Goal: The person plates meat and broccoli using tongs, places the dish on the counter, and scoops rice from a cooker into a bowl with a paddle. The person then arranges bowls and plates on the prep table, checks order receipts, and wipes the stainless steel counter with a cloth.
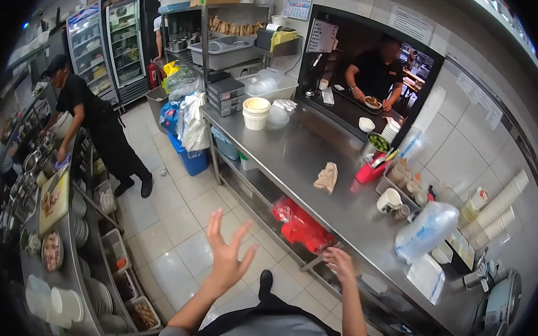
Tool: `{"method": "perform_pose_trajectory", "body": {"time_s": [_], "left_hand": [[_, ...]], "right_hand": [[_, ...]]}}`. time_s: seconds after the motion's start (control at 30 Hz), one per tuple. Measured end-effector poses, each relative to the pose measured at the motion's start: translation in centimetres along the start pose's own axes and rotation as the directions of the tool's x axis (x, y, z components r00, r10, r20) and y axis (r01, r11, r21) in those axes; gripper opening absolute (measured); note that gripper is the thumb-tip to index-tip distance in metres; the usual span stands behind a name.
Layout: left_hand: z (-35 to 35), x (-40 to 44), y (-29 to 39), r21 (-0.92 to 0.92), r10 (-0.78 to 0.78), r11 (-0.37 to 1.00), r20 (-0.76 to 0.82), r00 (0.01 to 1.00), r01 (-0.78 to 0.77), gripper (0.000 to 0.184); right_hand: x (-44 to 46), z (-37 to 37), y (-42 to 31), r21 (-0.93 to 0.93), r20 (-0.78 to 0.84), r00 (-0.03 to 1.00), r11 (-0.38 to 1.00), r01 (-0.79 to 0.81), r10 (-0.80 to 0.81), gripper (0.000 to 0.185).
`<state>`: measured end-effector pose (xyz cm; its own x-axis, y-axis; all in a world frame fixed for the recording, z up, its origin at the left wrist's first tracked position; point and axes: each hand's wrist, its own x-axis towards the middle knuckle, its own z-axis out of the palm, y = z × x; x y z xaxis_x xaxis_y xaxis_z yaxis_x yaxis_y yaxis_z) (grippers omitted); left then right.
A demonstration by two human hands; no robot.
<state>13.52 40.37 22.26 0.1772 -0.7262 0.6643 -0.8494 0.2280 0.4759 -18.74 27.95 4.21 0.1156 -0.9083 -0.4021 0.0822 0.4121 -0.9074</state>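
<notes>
My left hand (pixel 229 251) is raised over the tiled floor, fingers spread, with nothing in it. Close to the edge of the steel counter (pixel 282 145), my right hand (pixel 340 264) has its fingers loosely bent and apart, and I see nothing held in it. Just beyond its fingertips, a red plastic bag (pixel 302 226) lies on the shelf under the counter. Whether the fingertips touch the bag is hard to make out. A crumpled beige cloth (pixel 326 178) lies on the counter above.
White tubs (pixel 256 114), a mug (pixel 389 200) and a clear plastic bag (pixel 427 232) stand on the counter. Behind the pass window, a person (pixel 380 73) holds a bowl. Another person (pixel 93 107) leans over the left worktop near a cutting board (pixel 55 202).
</notes>
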Motion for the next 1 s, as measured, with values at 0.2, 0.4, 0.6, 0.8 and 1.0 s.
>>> {"method": "perform_pose_trajectory", "body": {"time_s": [0.2,0.4,0.6,0.8,1.0], "left_hand": [[7.3,9.6,-5.8,-0.065,-0.068,0.995,0.037,0.997,0.07,0.045],[9.9,15.9,-12.6,-0.005,-0.276,0.961,-0.048,0.96,0.276,0.043],[12.9,20.5,-20.8,0.013,-0.46,0.887,-0.068,0.886,0.461,0.041],[15.6,29.4,-30.5,-0.092,-0.425,0.901,0.004,0.905,0.424,0.039],[15.5,37.9,-40.3,-0.017,-0.346,0.938,0.003,0.938,0.346,0.038]], "right_hand": [[13.1,2.8,-15.5,-0.068,-0.055,0.928,0.929,0.364,-0.368,0.03],[26.0,18.5,-37.2,-0.063,0.341,0.716,0.745,0.664,-0.609,0.033],[43.5,35.1,-50.0,-0.068,0.363,0.545,0.562,0.824,-0.756,0.046],[61.9,45.4,-60.3,-0.481,0.005,0.463,0.404,0.778,-0.886,0.073],[69.8,50.9,-67.1,-0.723,-0.221,0.498,0.483,0.494,-0.839,0.081]]}}
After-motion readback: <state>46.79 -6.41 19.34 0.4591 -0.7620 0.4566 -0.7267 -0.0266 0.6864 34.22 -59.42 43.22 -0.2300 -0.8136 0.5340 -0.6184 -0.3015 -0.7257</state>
